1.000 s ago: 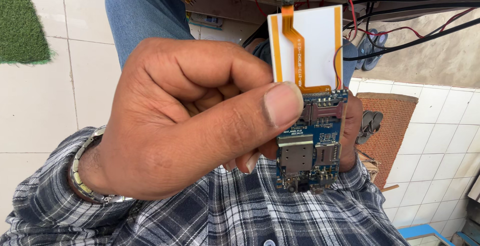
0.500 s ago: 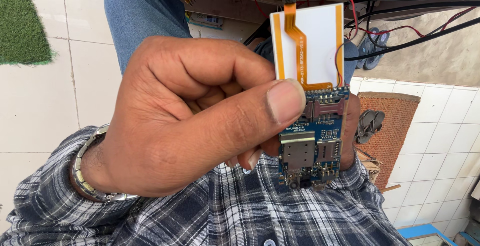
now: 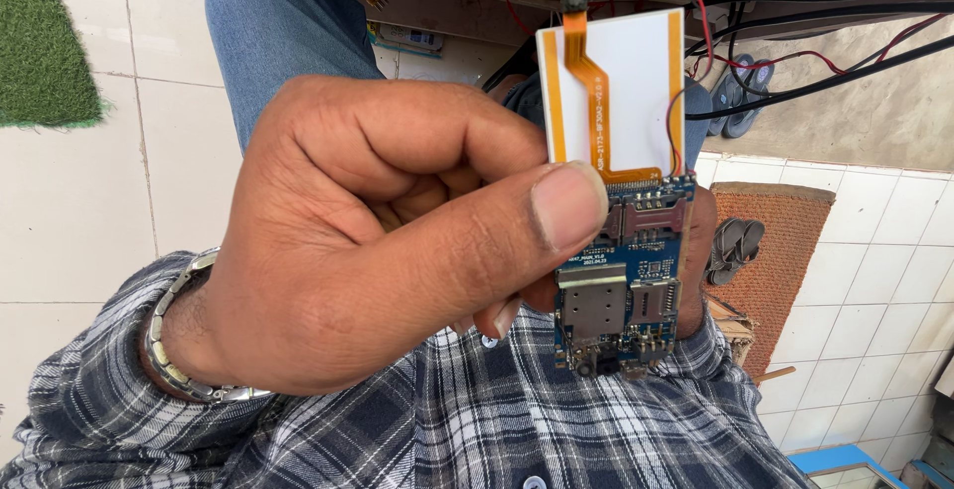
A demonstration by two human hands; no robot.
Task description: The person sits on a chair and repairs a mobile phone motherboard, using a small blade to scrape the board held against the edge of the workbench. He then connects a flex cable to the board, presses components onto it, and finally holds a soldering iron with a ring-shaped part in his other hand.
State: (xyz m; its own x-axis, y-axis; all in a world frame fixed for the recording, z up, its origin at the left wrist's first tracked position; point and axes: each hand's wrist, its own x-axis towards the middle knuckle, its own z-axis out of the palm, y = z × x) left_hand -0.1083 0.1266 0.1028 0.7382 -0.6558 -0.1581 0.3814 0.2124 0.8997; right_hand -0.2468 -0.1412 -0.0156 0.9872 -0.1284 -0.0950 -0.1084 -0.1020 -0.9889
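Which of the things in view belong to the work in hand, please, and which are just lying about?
In hand:
blue circuit board
white panel with orange flex cable
left hand

Lying about:
pair of sandals
brown doormat
green turf mat
red and black wires

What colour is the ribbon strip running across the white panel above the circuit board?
Orange, on the flat ribbon strip; clearest in the head view.

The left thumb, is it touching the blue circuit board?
Touching. In the head view, the left hand's thumb tip presses flat on the upper left edge of the circuit board, with no gap visible between them.
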